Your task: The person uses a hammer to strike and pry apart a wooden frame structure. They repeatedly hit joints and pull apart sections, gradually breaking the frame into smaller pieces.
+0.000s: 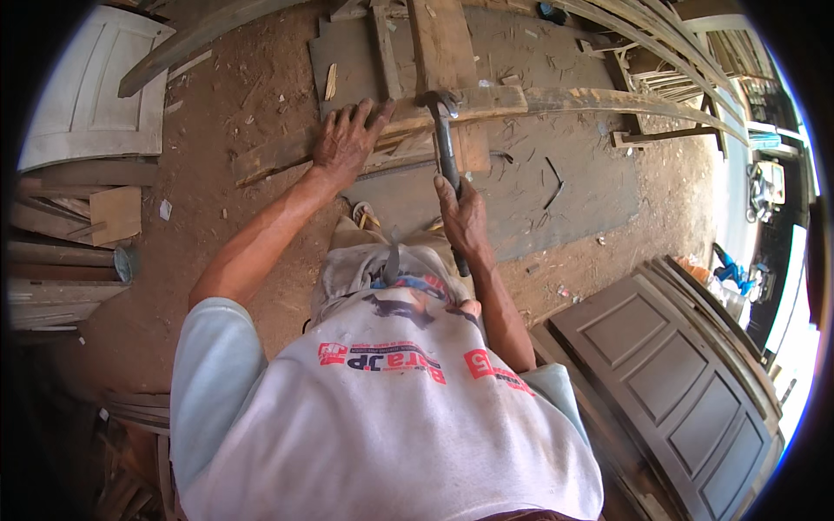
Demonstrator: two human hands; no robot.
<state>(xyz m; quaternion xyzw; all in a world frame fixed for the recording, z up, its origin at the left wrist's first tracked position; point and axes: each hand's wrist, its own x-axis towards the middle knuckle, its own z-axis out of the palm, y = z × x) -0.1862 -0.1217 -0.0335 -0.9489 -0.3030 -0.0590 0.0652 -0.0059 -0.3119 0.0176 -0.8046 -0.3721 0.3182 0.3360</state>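
Observation:
My right hand (464, 217) is wrapped round the dark handle of a claw hammer (446, 149), which points away from me. The hammer's metal head lies over a long, worn wooden beam (491, 100) that runs crosswise in front of me. On the beam's left part rests my left hand (346, 148), its fingers spread and holding nothing. A wider plank (441, 43) meets the beam from the far side. Just on the near side of the beam lies a thin dark metal bar (404, 165), partly hidden by my left arm.
Dark sheeting (573, 213) covers part of the dirt floor, with wood scraps on it. A grey panelled door (665, 382) leans on boards at the near right. At the far left stands a white panelled door (95, 87) above stacked timber (56, 252). Long planks (660, 43) extend at the far right.

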